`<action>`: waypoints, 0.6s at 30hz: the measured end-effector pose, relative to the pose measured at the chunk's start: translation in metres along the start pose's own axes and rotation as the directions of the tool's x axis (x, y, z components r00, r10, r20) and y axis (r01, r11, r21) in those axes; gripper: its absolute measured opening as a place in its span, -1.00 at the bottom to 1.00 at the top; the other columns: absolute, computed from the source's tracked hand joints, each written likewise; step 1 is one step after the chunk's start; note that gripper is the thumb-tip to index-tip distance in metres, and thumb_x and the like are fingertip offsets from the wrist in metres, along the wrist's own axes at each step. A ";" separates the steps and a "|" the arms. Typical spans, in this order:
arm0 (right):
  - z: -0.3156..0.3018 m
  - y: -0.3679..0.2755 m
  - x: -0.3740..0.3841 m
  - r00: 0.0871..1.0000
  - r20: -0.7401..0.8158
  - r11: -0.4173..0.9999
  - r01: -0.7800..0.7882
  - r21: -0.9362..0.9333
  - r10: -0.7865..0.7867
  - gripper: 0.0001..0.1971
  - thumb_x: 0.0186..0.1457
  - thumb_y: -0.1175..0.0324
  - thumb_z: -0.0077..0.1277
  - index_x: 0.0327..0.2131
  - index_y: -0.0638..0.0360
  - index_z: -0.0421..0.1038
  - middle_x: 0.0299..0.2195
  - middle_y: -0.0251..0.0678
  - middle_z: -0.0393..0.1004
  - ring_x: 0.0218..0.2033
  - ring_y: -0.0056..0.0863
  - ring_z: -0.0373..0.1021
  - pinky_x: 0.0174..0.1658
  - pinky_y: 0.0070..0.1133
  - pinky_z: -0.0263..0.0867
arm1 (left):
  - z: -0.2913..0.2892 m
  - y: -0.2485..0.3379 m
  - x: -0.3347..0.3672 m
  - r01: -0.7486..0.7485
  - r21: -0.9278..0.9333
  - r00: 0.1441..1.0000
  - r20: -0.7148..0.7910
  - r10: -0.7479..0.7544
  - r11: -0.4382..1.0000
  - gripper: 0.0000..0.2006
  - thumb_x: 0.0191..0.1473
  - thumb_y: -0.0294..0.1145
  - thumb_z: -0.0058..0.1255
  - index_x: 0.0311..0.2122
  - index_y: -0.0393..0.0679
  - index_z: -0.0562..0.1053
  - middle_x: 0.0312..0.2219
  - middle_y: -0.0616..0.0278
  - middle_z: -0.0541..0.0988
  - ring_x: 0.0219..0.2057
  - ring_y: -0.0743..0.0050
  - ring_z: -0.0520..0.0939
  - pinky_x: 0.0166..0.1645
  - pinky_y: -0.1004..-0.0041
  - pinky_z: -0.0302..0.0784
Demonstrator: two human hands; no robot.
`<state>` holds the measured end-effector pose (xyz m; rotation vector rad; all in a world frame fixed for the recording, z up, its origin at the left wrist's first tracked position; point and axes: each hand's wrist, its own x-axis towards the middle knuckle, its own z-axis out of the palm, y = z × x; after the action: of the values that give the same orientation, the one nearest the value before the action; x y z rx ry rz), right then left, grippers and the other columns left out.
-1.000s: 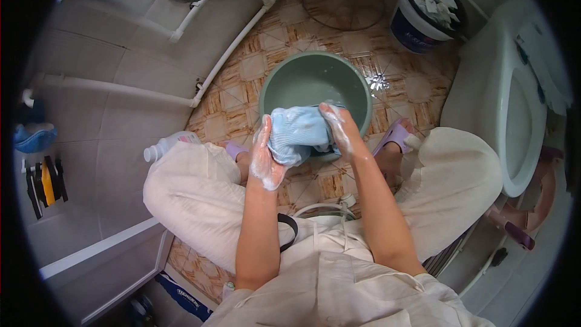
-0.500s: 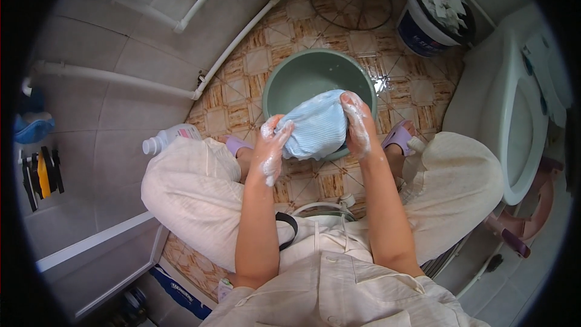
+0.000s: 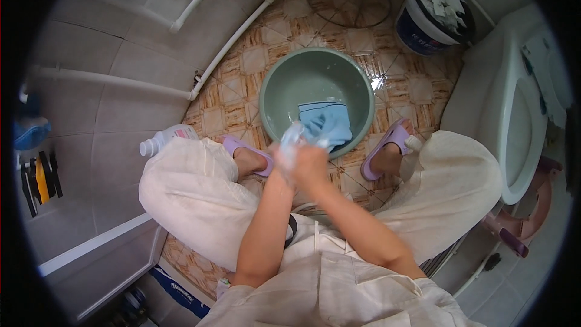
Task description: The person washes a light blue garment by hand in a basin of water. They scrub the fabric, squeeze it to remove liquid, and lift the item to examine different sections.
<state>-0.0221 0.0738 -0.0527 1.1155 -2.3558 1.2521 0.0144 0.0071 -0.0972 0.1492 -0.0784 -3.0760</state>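
A light blue cloth garment (image 3: 325, 120) with a dark line along its far edge hangs over the near side of a grey-green round basin (image 3: 284, 63). Its near end runs into my two hands, which are pressed together just in front of the basin's near rim. White suds coat my left hand (image 3: 287, 148), whose fingers are partly smeared by motion. My right hand (image 3: 310, 166) is closed beside and over it, bunching the cloth; its fingertips are hidden. A little water glints inside the basin.
Purple slippers (image 3: 387, 148) on my feet flank the basin. A white bottle (image 3: 166, 139) stands by my left knee. At the far right is a bucket (image 3: 426, 27) with crumpled paper, and a white toilet (image 3: 514, 121) lines the right side. White pipes (image 3: 151, 88) run along the left wall.
The garment was stretched between my two parted hands above the basin. My hands have come together nearer to me, and the cloth has dropped lower and hangs from them.
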 end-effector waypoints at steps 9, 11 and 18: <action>-0.018 -0.006 0.013 0.998 0.070 0.990 0.014 -0.143 -0.004 -0.69 -0.10 0.11 0.00 -0.71 0.10 0.38 -0.83 -0.24 0.30 -0.78 -0.26 0.30 -0.63 -0.34 0.20 | -0.010 0.011 -0.004 0.023 0.223 0.992 -0.127 0.006 0.974 -0.83 0.12 -0.24 -0.24 -0.33 -0.05 0.37 -0.51 0.35 0.42 -0.49 0.53 0.43 -0.41 0.56 0.36; -0.008 0.001 0.008 0.991 0.133 0.994 -0.018 -0.107 0.032 -0.70 -0.11 0.11 0.00 -0.72 0.09 0.37 -0.81 -0.23 0.32 -0.75 -0.25 0.32 -0.61 -0.35 0.22 | -0.054 0.010 -0.003 -0.071 0.520 0.978 -0.133 0.162 0.851 -0.77 0.13 -0.15 -0.29 -0.45 0.01 0.34 -0.62 0.38 0.34 -0.60 0.53 0.35 -0.49 0.56 0.29; -0.024 -0.008 0.021 0.995 0.053 0.988 -0.073 -0.138 0.081 -0.67 -0.12 0.10 -0.01 -0.74 0.10 0.35 -0.77 -0.17 0.35 -0.70 -0.22 0.35 -0.57 -0.35 0.26 | 0.026 -0.009 0.006 -0.047 0.119 0.998 -0.043 0.052 0.992 -0.82 0.07 -0.19 -0.15 -0.38 -0.04 0.37 -0.57 0.36 0.40 -0.57 0.53 0.40 -0.46 0.56 0.36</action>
<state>-0.0340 0.0794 -0.0219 1.0413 -2.5075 1.0780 0.0056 0.0172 -0.0724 0.2208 -0.2579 -3.0169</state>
